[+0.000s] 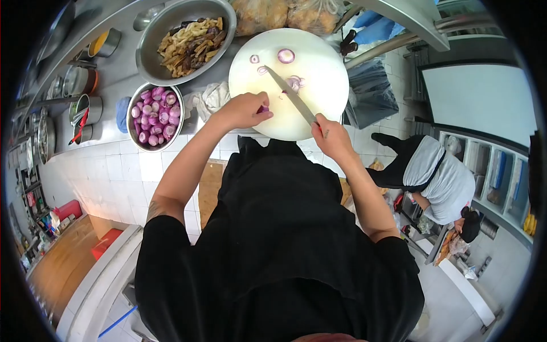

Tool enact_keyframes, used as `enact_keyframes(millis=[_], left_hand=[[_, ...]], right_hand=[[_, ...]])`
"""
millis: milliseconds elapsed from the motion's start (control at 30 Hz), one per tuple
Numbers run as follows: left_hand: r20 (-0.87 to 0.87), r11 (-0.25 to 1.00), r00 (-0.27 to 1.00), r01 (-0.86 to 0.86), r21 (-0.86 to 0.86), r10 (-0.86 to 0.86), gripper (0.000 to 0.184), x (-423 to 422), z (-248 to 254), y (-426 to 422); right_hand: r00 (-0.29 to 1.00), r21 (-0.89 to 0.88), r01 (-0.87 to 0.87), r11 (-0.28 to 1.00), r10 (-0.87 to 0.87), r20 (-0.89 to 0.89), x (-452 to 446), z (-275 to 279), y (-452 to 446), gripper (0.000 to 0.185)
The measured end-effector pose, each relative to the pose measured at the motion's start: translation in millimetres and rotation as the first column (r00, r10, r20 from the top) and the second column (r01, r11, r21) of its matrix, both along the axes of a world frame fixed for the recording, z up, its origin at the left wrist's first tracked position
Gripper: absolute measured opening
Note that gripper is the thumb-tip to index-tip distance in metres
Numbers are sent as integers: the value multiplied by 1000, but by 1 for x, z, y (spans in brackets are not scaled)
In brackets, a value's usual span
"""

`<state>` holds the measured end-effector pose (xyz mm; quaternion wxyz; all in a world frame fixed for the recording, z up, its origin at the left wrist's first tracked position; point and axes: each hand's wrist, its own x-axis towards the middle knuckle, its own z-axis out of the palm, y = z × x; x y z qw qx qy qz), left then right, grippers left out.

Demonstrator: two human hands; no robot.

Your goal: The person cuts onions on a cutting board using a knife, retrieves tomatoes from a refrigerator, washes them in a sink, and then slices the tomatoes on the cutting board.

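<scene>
My right hand (pixel 333 138) is closed round the handle of a kitchen knife (pixel 296 101), whose blade slants up and left over the round white cutting board (pixel 325 62). At the board's lower left edge, my left hand (pixel 246 110) has its fingers closed on a purple onion piece (pixel 263 109), partly hidden by them. Beside the blade lie cut onion pieces (pixel 294 84). Farther up the board are a larger onion slice (pixel 286 56) and a small onion ring (pixel 254 58). Left of my left hand stands a metal bowl (pixel 180 122) full of peeled purple onions (pixel 155 117).
A large metal basin (pixel 149 57) of cooked-looking strips sits behind the onion bowl. A crumpled white cloth (pixel 213 98) lies beside the board. Filled plastic bags (pixel 262 16) are at the back. Another person (pixel 444 176) bends over at the right.
</scene>
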<state>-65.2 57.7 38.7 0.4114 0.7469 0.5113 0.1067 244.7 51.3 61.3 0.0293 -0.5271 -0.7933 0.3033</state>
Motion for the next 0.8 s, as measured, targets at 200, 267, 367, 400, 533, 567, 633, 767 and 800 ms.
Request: enact_keyframes(millis=[200,267,367,400,533,567,633,767,800], left_hand=[[-65,886,951,-256,386,303,32,0,0,-11],[32,869,971,-225,441,236,27,3,-12,-21],[164,803,974,-222,552,156,19,13,-23,-24],[204,754,966,-250,607,156,17,16,-25,-23],[132,738,984,-178,651,121,20,17,-32,-15],[131,738,985,-171,652,112,20,18,-28,-14],[127,741,986,-164,651,107,20,17,-27,-15],[74,701,993,-114,704,87,22,17,-32,-10],[83,696,993,-120,708,87,22,17,-33,-11]], right_hand=[[994,198,-112,974,112,8,-13,7,-14,13],[991,218,-135,967,134,17,-16,1,-16,12],[984,247,-179,952,170,57,-17,0,-19,11],[978,257,-206,944,190,86,-17,1,-18,12],[973,273,-220,937,192,127,-15,-1,-17,12],[970,280,-227,933,192,148,-15,0,-17,11],[967,283,-237,929,196,165,-16,-3,-16,11],[971,281,-223,933,187,150,-15,0,-13,9],[970,285,-228,931,191,152,-16,2,-16,9]])
